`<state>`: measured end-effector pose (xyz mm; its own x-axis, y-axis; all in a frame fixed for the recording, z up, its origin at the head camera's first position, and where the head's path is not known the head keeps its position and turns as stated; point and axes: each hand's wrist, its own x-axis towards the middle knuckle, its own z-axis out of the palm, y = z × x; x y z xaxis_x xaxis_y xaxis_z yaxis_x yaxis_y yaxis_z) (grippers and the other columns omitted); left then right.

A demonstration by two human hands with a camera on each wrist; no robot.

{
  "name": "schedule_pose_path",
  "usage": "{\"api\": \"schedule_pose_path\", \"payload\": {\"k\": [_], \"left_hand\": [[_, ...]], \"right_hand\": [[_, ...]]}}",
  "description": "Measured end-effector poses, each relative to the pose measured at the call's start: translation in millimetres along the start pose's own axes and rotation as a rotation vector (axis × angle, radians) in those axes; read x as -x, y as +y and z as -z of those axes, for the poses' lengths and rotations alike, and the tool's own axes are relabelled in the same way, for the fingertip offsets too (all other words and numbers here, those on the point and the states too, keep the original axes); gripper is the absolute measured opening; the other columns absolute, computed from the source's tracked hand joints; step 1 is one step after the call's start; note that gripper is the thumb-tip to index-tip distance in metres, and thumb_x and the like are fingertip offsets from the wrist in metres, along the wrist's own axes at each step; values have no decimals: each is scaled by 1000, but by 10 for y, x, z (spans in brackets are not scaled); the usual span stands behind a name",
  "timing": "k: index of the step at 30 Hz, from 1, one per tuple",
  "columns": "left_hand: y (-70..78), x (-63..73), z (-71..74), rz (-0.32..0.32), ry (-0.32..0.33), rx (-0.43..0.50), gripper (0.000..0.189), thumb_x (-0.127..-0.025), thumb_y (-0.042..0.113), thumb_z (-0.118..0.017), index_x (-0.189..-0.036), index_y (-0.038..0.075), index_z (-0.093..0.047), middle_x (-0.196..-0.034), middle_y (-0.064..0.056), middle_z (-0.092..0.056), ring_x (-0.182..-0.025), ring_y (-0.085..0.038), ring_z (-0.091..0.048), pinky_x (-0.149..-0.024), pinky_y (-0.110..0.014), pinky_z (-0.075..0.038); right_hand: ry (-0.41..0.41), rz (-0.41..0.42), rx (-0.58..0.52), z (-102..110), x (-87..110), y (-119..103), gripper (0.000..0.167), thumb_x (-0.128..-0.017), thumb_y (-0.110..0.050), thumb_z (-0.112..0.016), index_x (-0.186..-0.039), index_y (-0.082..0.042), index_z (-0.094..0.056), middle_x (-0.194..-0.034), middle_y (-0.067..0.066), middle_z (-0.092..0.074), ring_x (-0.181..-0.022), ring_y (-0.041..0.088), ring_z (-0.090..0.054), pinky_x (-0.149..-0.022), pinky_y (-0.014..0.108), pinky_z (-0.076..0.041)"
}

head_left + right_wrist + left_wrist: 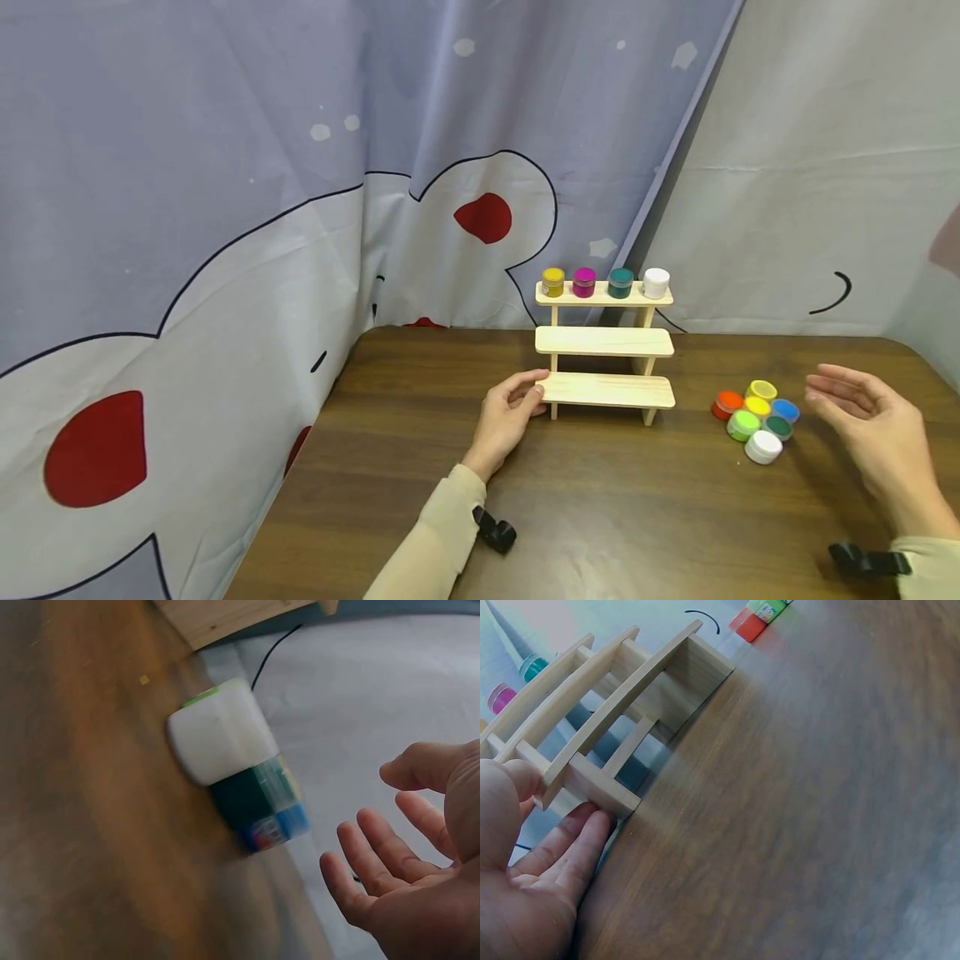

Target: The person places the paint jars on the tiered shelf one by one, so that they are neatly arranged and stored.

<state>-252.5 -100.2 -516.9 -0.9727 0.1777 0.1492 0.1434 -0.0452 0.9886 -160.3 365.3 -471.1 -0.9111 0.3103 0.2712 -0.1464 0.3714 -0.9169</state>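
Left wrist view: my left hand [536, 892] grips the near end of the three-tier wooden rack [622, 705], my thumb [517, 780] against the end of the bottom shelf [603, 389] and my fingers [581, 851] below it at the side panel; the edge of that view cuts off part of my hand, and from the head view the shelf hides some of my fingertips. My right hand [873, 425] is raised with loosely bent fingers, the thumb standing well away from them, just beside a cluster of paint jars on the brown table [600, 508]: red-orange [727, 405], light green [743, 425], dark green [777, 428], blue [785, 410], white [763, 447] and two yellow. In the right wrist view that cluster is smeared by blur, its labels unreadable, the yellow ones mostly hidden behind the others, and only a corner of the rack gets in at the top. Further out, the rack's top shelf [603, 302] carries four jars in a row, mustard-yellow [552, 282], magenta [584, 282], teal [620, 283] and white-lidded [656, 283]; my left wrist camera barely catches the first, cropped at its edge.
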Motion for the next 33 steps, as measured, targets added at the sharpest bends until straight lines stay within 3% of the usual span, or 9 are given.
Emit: {"api": "schedule_pose_path", "payload": {"k": [9,18,26,33], "left_hand": [[-10,12,-6,6,8,1,28,-112,10,-68,-139,10,-78,-139,-17,-74,-117,-25,-77,-100,-39,-68],[-3,-23,12,-8,9,9,29,-112,9,-69,-139,10,-78,-140,-17,-74,-118,-25,-77,-100,-38,-68],[-28,-12,26,-30,-1,10,28,-113,11,-67,-139,7,-77,-140,-18,-73,-118,-26,-77,-99,-39,-68],[-7,-1,13,-23,-15,5,29,-113,12,-68,-140,10,-77,-140,-17,-73,-118,-26,-77,-100,-40,-68]], "right_hand": [[-44,-14,-76,-37,36,221,47,-102,5,-78,-137,-25,-72,-114,-27,-77,-98,-12,-74,-81,6,-59],[-77,-4,68,-74,2,259,41,-105,-2,-77,-136,-28,-70,-114,-35,-71,-98,-18,-68,-81,1,-56],[-94,-26,144,-101,36,328,37,-105,-8,-78,-140,-8,-68,-107,-39,-68,-94,-21,-66,-77,2,-56],[-134,-29,162,-96,70,370,40,-105,-1,-76,-141,9,-62,-106,-39,-65,-95,-21,-64,-78,3,-57]]}}
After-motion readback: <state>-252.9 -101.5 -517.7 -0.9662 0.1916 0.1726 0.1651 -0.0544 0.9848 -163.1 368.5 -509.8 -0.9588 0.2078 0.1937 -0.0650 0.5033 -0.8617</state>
